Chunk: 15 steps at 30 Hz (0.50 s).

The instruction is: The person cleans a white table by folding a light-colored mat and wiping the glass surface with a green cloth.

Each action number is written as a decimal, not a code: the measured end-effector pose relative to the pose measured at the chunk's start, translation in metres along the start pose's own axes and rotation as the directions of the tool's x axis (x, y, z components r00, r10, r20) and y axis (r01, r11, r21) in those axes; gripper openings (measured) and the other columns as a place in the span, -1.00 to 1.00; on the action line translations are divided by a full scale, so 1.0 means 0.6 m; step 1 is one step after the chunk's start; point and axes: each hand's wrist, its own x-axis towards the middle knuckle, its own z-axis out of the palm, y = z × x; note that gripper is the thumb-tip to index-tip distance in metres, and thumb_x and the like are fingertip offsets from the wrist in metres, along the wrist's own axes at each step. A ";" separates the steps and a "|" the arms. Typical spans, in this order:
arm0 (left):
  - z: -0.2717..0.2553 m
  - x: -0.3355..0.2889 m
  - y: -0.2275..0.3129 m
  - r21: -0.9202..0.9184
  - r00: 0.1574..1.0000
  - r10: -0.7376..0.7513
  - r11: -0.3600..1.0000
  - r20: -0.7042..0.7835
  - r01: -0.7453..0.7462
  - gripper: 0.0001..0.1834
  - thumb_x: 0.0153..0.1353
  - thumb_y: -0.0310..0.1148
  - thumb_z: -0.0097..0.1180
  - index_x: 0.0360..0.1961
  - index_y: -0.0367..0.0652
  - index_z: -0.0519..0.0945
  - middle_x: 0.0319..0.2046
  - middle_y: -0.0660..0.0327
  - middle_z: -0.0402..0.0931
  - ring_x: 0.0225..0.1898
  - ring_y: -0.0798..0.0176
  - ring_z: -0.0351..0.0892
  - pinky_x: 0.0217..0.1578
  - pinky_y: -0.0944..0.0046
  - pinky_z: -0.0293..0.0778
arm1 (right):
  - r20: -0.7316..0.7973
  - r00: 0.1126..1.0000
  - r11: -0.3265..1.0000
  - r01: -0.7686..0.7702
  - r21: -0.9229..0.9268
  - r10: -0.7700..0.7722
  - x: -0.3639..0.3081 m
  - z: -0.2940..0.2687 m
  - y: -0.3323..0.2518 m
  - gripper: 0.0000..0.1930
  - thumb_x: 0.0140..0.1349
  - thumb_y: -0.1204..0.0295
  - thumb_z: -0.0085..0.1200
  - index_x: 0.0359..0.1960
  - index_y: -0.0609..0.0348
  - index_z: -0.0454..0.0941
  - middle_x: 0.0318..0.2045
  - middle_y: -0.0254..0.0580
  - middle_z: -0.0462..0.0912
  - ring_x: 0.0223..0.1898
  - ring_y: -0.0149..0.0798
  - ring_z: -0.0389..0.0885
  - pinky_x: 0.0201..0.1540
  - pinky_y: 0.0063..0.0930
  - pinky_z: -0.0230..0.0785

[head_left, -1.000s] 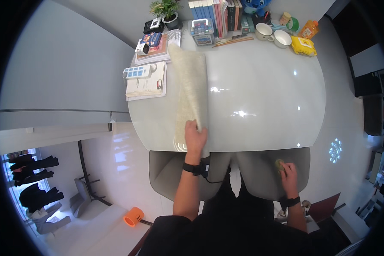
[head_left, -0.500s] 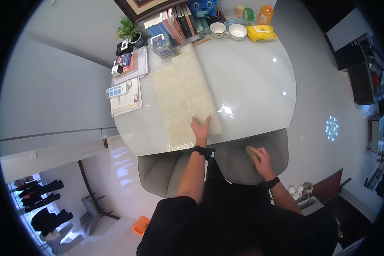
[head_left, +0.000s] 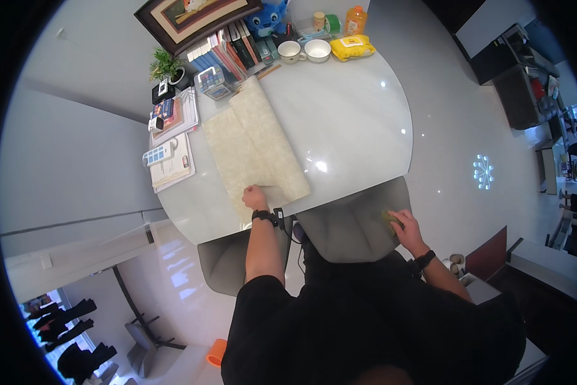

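Observation:
A folded cream mottled sheet [head_left: 253,135], cloth or paper, lies lengthwise over the left half of the white table [head_left: 346,109]. My left hand [head_left: 254,197] is closed at its near end, fingers curled on the sheet's edge, and a shaded fold shows just right of it. Off the table's front edge, above a grey chair [head_left: 343,224], my right hand [head_left: 409,231] grips a small olive-green rounded thing [head_left: 389,219]. Fingers cover much of that thing, so its kind cannot be made out.
Papers with a white power strip [head_left: 160,154], a clear box of markers [head_left: 213,83], a potted plant [head_left: 166,67] and books [head_left: 221,51] line the left and back. Two white cups [head_left: 317,50], a yellow wipes pack [head_left: 353,47] and an orange bottle [head_left: 356,20] stand at the far edge.
My left hand has gone from spread fingers on the sheet to closed at its near end, farther left. My right hand still holds the green thing. The whole view has shifted.

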 end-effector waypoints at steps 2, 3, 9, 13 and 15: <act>-0.024 0.040 0.018 -0.389 0.996 0.066 0.917 -0.058 -0.083 -0.70 0.26 -0.33 0.17 -0.18 -0.42 0.66 -0.29 -0.14 0.69 -0.27 -0.09 0.65 -0.15 0.01 0.52 | 0.012 0.999 0.999 0.031 0.044 -0.032 0.013 0.014 -0.019 -0.63 0.28 0.60 0.23 0.14 0.16 0.67 -0.15 -0.05 0.61 -0.13 -0.01 0.64 -0.05 -0.28 0.52; -0.016 0.026 0.037 -0.534 0.989 0.123 0.833 -0.079 -0.146 -0.81 0.33 -0.34 0.05 -0.28 -0.30 0.49 -0.41 0.19 0.47 -0.40 0.22 0.38 -0.27 0.13 0.42 | 0.021 0.999 0.998 0.037 0.053 -0.038 0.015 0.015 -0.023 -0.64 0.29 0.58 0.23 0.14 0.16 0.67 -0.15 -0.05 0.60 -0.14 0.00 0.63 -0.06 -0.26 0.52; -0.012 -0.190 0.251 -0.604 0.886 0.463 0.710 0.012 -0.363 -0.86 0.42 -0.42 -0.03 -0.13 -0.29 0.37 -0.45 -0.04 0.44 -0.39 0.00 0.48 -0.25 -0.01 0.46 | 0.026 0.996 0.996 0.089 0.029 -0.090 0.019 0.012 -0.017 -0.63 0.30 0.60 0.24 0.15 0.14 0.67 -0.16 -0.06 0.60 -0.18 -0.06 0.62 -0.13 -0.32 0.53; -0.036 -0.298 0.344 -0.680 0.724 0.678 0.593 0.132 -0.431 -0.81 0.43 -0.42 0.04 -0.02 -0.25 0.39 -0.47 -0.03 0.48 -0.44 0.06 0.53 -0.31 0.04 0.50 | 0.058 0.993 0.993 0.100 0.068 -0.104 0.025 0.022 -0.023 -0.63 0.30 0.60 0.23 0.15 0.15 0.67 -0.15 -0.07 0.59 -0.18 -0.05 0.63 -0.13 -0.32 0.52; -0.020 -0.306 0.351 -0.652 0.547 0.818 0.514 0.177 -0.558 -0.81 0.44 -0.45 0.03 0.01 -0.23 0.39 -0.37 -0.05 0.56 -0.35 0.11 0.63 -0.25 0.08 0.53 | 0.050 0.995 0.988 0.083 0.131 -0.090 0.026 0.036 -0.034 -0.62 0.30 0.61 0.23 0.16 0.16 0.67 -0.15 -0.07 0.59 -0.18 -0.05 0.62 -0.12 -0.32 0.52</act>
